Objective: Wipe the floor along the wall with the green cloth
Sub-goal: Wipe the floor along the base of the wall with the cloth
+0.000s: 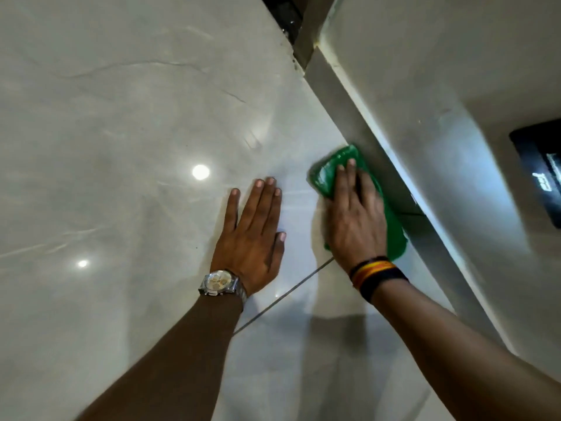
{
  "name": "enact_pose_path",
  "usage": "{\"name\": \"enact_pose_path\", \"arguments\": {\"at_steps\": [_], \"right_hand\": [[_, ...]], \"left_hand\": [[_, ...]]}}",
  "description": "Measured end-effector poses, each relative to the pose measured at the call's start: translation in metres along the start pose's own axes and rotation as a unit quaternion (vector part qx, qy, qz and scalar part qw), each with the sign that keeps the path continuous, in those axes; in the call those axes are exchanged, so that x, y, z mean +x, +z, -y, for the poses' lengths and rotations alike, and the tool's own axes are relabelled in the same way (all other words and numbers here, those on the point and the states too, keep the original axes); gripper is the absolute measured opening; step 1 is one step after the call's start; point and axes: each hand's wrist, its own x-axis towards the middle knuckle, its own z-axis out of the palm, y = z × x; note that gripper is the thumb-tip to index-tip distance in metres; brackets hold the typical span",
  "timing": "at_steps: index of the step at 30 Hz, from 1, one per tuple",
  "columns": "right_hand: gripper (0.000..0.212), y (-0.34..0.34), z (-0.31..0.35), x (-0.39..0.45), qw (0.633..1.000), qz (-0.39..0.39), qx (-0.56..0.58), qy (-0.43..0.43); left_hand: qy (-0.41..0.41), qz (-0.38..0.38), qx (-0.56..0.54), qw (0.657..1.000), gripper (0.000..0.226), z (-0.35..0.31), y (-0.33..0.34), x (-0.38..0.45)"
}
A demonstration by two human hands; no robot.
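R hand (353,214) lies flat, palm down, fingers straight and together, pressing on the green cloth (332,171); not pinching it, just pinning it to the floor (136,117). Cloth sits under and ahead of that hand, its far end poking out past the fingertips and a strip showing along the hand's R side. Long axis of the cloth runs parallel w/ the skirting (358,117), its R edge touching or just beside the base of the wall (425,86); can't tell which. So the next stroke probably goes fwd along that line, away from the body, keeping the edge tight to the skirting. L hand (255,232) is spread flat on bare tile just beside, holding nothing, likely as a prop. R hand is the wall-side one. A grout line (285,294) crosses near the wrists.
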Motion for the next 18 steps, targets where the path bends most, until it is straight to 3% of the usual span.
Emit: {"name": "enact_pose_path", "arguments": {"at_steps": [6, 11, 15, 18], "right_hand": [[0.062, -0.016, 0.047, 0.092, 0.997, -0.033, 0.021, -0.062], [0.063, -0.043, 0.113, 0.175, 0.998, -0.043, 0.031, -0.038], [0.062, -0.033, 0.067, 0.128, 0.984, -0.013, 0.03, -0.178], [0.06, -0.016, 0.019, 0.063, 0.993, -0.007, 0.049, -0.106]], "left_hand": [[-0.002, 0.008, -0.006, 1.0, 0.072, 0.0, -0.001, 0.0], [-0.006, 0.031, 0.024, 0.999, 0.072, -0.001, 0.0, 0.002], [-0.003, 0.018, 0.012, 1.0, 0.071, -0.001, 0.0, 0.001], [0.001, 0.011, 0.019, 1.0, 0.073, 0.0, 0.002, 0.001]]}}
